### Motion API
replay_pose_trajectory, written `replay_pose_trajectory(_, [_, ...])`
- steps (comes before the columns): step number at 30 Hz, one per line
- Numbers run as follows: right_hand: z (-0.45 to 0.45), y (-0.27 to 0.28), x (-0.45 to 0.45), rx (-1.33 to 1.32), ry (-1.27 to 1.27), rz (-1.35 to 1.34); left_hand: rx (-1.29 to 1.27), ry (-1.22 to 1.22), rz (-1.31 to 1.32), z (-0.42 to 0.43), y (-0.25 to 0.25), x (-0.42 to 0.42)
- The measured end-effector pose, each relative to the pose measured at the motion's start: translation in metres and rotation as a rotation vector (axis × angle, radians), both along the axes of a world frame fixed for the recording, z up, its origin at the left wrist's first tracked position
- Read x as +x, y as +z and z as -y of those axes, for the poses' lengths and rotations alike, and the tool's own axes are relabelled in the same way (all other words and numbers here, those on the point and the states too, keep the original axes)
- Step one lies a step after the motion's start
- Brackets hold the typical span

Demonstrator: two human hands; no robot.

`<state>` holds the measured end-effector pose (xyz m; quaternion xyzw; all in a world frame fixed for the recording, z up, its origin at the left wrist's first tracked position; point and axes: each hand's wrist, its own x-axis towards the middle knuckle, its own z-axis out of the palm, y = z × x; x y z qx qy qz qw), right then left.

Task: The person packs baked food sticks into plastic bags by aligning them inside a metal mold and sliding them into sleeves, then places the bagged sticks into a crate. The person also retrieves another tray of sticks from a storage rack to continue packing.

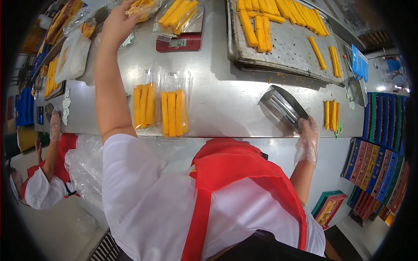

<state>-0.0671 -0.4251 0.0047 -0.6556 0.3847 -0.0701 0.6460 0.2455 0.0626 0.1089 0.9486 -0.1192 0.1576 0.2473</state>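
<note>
My right hand (309,130), in a clear plastic glove, is closed on the end of a shiny curved metal scoop (285,106) above the table's front edge. At the top left my left hand (118,21) reaches far out, its fingers bent on a clear plastic bag (146,9) of yellow pieces; the frame's edge cuts part of it off. Beside that bag, a red digital scale (191,43) reading about 109 carries a bag of yellow sticks (178,15). Two clear packs of yellow sticks, a left one (144,104) and a right one (175,113), lie nearer me.
A large metal tray (291,56) holds many yellow sticks at the back right. Loose sticks (332,114) and a green-handled tool (338,129) lie at the right. A co-worker's gloved hand (55,124) is at the far left. Stacked coloured crates (374,161) stand right of the table.
</note>
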Motion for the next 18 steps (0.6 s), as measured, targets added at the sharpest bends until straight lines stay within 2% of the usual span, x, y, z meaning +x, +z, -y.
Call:
replay_pose_trajectory(1, [-0.006,0.007,0.001,-0.019,-0.028,-0.048,-0.013,-0.006,-0.117,0.007,0.001,0.002])
replay_pose_trajectory(4, [-0.014,0.014,0.001,-0.045,-0.084,-0.105,0.038,-0.134,-0.169,0.03,-0.021,0.028])
replay_pose_trajectory(6, [-0.014,0.014,0.0,-0.054,-0.11,-0.112,0.271,-0.083,-0.105,0.05,-0.051,0.055])
replay_pose_trajectory(7, [-0.014,0.009,-0.001,-0.063,-0.121,-0.102,0.267,-0.085,-0.1,0.06,-0.059,0.066])
replay_pose_trajectory(9, [-0.012,0.006,-0.002,-0.078,-0.137,-0.089,0.322,-0.052,-0.286,0.077,-0.072,0.087])
replay_pose_trajectory(13, [-0.012,0.006,-0.003,-0.047,-0.107,-0.059,0.394,0.039,-0.292,0.09,-0.103,0.117])
replay_pose_trajectory(16, [-0.005,0.004,-0.002,-0.032,-0.046,-0.062,0.374,0.096,-0.333,0.096,-0.096,0.109])
replay_pose_trajectory(18, [-0.001,0.001,-0.001,-0.045,0.021,-0.119,0.205,0.037,-0.455,0.104,-0.051,0.059])
